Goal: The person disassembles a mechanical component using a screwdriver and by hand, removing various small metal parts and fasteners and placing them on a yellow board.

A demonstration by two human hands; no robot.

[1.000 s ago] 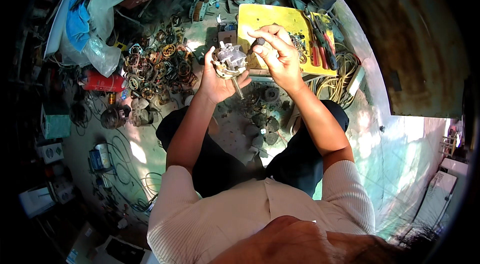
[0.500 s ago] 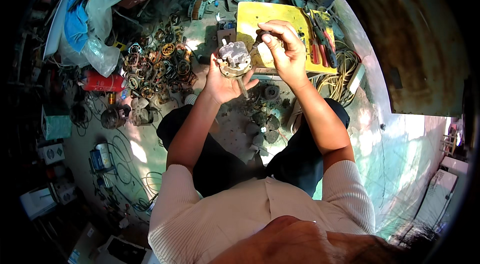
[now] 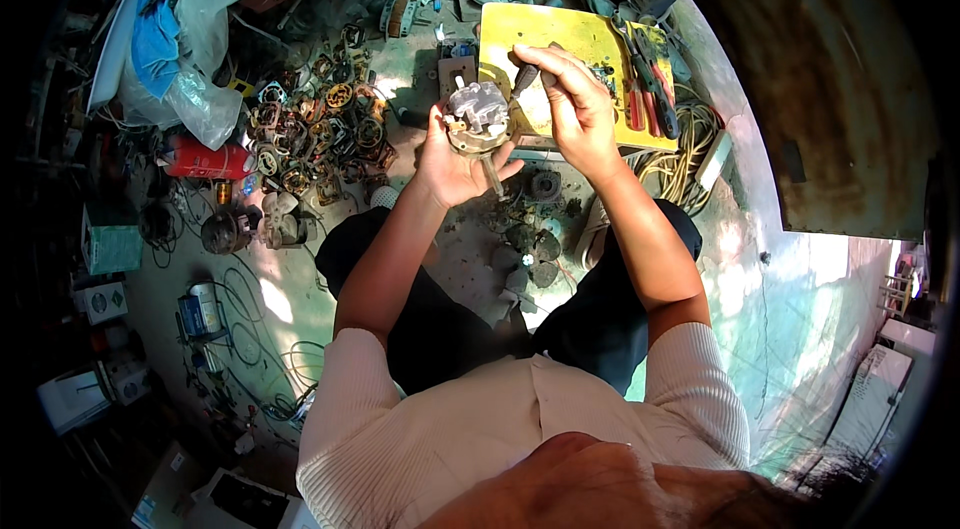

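My left hand [image 3: 446, 171] cups a small electric motor [image 3: 478, 117], grimy and round, with a dark cover on top and a metal shaft pointing down past my fingers. Beside it, my right hand [image 3: 580, 114] is closed on a short screwdriver [image 3: 525, 79] with a dark handle. My index finger stretches over the handle's top, and the thin shank slants down toward the motor's right side. Whether its tip touches the motor, I cannot tell. Behind both hands lies a yellow board [image 3: 510, 27].
Pliers and other hand tools [image 3: 645, 74] lie on the board's right side, near coiled cable [image 3: 688, 134]. To the left spreads a heap of copper-wound motor parts [image 3: 320, 124], with a red cylinder [image 3: 208, 161] beyond. Fan blades [image 3: 535, 254] rest between my knees.
The motor and my left hand have shifted slightly right. My right fingers have changed their hold on the screwdriver, with the index finger now straighter.
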